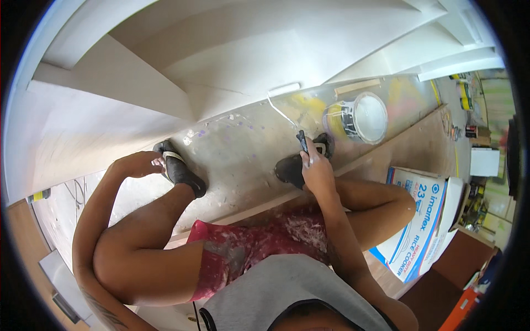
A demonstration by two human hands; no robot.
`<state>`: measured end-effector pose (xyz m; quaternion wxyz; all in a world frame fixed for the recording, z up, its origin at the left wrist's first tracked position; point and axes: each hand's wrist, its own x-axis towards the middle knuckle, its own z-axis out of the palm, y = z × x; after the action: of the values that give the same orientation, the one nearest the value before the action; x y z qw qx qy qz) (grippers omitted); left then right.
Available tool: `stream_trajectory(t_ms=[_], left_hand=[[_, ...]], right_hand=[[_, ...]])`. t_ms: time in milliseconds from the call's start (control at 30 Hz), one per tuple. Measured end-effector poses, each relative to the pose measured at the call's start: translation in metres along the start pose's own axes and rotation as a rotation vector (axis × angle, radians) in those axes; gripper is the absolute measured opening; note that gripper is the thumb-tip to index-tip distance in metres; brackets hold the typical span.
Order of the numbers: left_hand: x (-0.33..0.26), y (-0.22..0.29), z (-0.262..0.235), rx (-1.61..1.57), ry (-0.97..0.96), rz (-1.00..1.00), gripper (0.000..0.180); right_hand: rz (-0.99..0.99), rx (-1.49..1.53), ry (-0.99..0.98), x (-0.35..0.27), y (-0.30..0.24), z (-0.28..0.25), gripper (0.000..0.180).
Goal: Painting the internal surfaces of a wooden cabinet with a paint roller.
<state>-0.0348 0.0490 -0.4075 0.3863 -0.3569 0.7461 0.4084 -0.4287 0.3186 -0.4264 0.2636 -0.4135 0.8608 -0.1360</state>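
My right hand (316, 165) is closed around the dark handle of a small paint roller (301, 141). From the handle a thin white wire frame runs up to the white roller sleeve (285, 89), which lies against the bottom edge of a white panel (237, 71). Just right of the roller stands a paint-streaked bucket (370, 117) with white paint inside. My left hand (148, 164) hangs beside my left shoe (179, 168). Its fingers are curled in, with white on the tips; whether anything small is between them is hidden.
White upright boards (116, 77) stand close on the left and ahead. A rice cooker box (414, 220) is by my right knee. Wooden strips (358, 86) lie beyond the bucket. Bottles and boxes (477, 132) line the far right, and a cable (78, 193) trails at the left.
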Motion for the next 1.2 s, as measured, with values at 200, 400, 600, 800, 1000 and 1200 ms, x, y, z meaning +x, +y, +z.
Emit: stream_trajectory(t_ms=[200, 400, 600, 800, 1000, 1200], left_hand=[[-0.007, -0.011, -0.004, 0.138, -0.028, 0.021, 0.037], [-0.001, -0.003, -0.004, 0.069, -0.113, 0.151, 0.028], [0.012, 0.017, -0.002, 0.043, 0.012, 0.214, 0.033], [0.006, 0.007, 0.001, -0.023, 0.093, 0.188, 0.038], [0.008, 0.002, 0.000, -0.001, -0.030, 0.016, 0.042], [0.015, 0.001, 0.011, 0.091, -0.097, -0.008, 0.037]], right_hand=[[-0.121, -0.099, -0.005, 0.133, -0.037, 0.034, 0.040], [-0.159, -0.036, 0.017, 0.301, -0.133, 0.043, 0.037], [-0.080, 0.141, -0.057, 0.365, -0.187, 0.041, 0.033], [-0.126, 0.018, -0.021, 0.282, -0.123, 0.062, 0.038], [-0.057, -0.046, -0.072, 0.070, -0.028, 0.059, 0.044], [-0.026, -0.078, -0.158, -0.015, -0.022, 0.022, 0.045]])
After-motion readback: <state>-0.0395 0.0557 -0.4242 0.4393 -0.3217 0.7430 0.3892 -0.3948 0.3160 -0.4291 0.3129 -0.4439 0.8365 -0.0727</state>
